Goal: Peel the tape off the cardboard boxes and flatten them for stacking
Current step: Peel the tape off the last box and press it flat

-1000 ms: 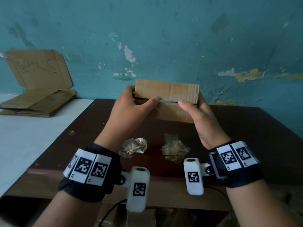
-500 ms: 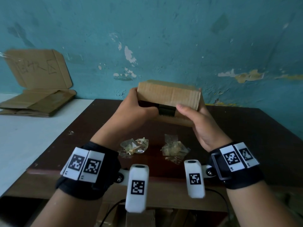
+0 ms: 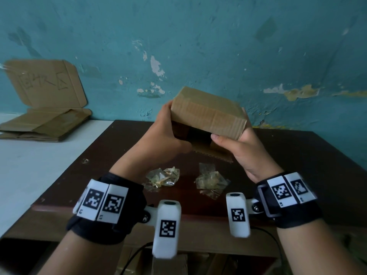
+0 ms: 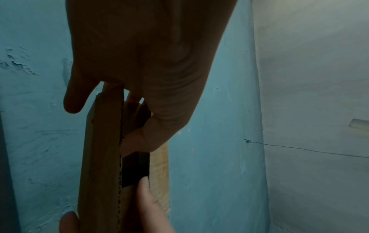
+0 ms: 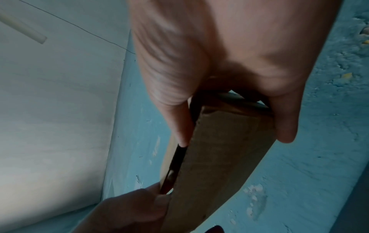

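Grip, left hand (image 3: 166, 139): grasps the left end of the cardboard box (image 3: 208, 114), thumb curled into the gap under the raised top flap, fingers behind the box
Grip, right hand (image 3: 244, 153): grasps the right end of the same box, thumb tip on the lower edge of the flap, fingers wrapped behind
Cardboard box: held in the air between both hands, above the far part of the table (image 3: 297, 155), tilted, near side partly open with a dark gap showing
Left wrist view: left hand (image 4: 143, 66) with thumb inside the opening of the box (image 4: 99, 157); the other hand's thumb meets the same edge from below
Right wrist view: right hand (image 5: 219, 71) clasping the box (image 5: 215, 157) at its end
Tape wads: 2 crumpled clear pieces, 1 left (image 3: 162, 178), 1 right (image 3: 211, 182), lying on the table below the hands, near each other but apart
Flattened cardboard (image 3: 45, 124): stacked on the white surface (image 3: 39, 171) at left, 1 sheet leaning on the teal wall (image 3: 198, 46), handwriting on it
Wrists: black bands with square printed markers
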`<action>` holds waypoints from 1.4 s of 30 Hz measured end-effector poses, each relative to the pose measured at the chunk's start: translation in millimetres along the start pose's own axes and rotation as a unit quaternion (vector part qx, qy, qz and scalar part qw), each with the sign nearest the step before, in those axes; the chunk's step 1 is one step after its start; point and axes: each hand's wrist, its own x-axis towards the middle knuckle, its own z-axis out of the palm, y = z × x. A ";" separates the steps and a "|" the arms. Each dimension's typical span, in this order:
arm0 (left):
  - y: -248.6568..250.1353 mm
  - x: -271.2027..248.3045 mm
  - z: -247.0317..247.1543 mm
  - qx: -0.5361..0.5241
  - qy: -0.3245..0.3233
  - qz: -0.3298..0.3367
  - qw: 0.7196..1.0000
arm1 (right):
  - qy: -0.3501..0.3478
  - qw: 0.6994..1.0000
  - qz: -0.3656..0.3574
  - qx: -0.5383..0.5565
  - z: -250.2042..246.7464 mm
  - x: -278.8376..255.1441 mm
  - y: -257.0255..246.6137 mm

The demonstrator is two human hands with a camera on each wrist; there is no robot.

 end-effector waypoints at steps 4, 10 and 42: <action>-0.7 1.0 -1.4 0.002 0.002 0.004 1.000 | 0.000 1.000 -0.004 -0.011 0.4 -1.6 -1.6; 0.9 -2.0 1.9 -0.007 0.054 0.025 0.998 | 0.019 1.000 -0.019 -0.001 2.4 -4.0 -7.4; -11.2 1.3 27.5 0.160 0.201 0.069 0.964 | 0.078 0.996 0.012 -0.039 10.7 2.8 5.0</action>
